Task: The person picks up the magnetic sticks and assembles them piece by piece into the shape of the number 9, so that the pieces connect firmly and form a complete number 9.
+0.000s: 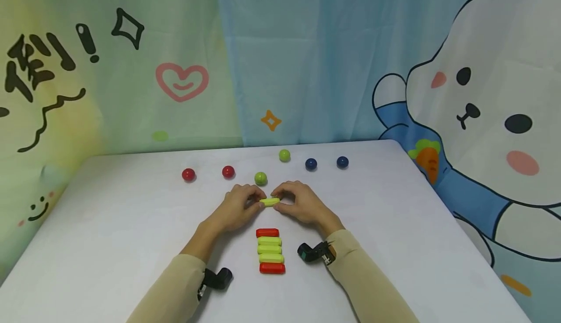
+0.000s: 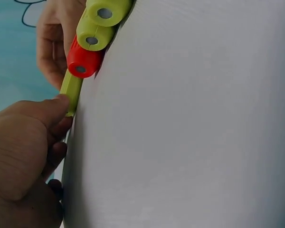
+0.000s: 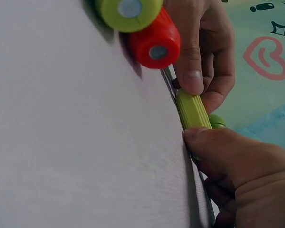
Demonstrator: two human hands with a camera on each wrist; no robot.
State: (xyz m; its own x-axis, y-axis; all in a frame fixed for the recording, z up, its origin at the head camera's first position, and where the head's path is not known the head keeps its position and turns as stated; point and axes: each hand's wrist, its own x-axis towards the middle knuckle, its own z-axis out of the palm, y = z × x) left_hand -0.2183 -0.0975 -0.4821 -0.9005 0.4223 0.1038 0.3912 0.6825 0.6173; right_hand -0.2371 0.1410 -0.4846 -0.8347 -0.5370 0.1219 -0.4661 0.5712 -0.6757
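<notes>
My left hand (image 1: 238, 208) and right hand (image 1: 306, 205) pinch opposite ends of one yellow-green magnetic rod (image 1: 270, 201), low over the white table. In the right wrist view this ribbed rod (image 3: 193, 110) runs between both thumbs; the left wrist view shows the same rod (image 2: 73, 92) from the other side. On the near side of the hands, a column of rods lies side by side: a red rod (image 1: 267, 233), three yellow-green rods (image 1: 269, 250) and another red rod (image 1: 272, 268). Round grey metal ends (image 2: 104, 13) show on several of them.
Beyond the hands are two red balls (image 1: 228, 171), two green balls (image 1: 260, 178) and two dark blue balls (image 1: 311, 164). The white table (image 1: 131, 245) ends at a printed curtain (image 1: 280, 60) behind. Small black cameras (image 1: 218, 279) sit at both wrists.
</notes>
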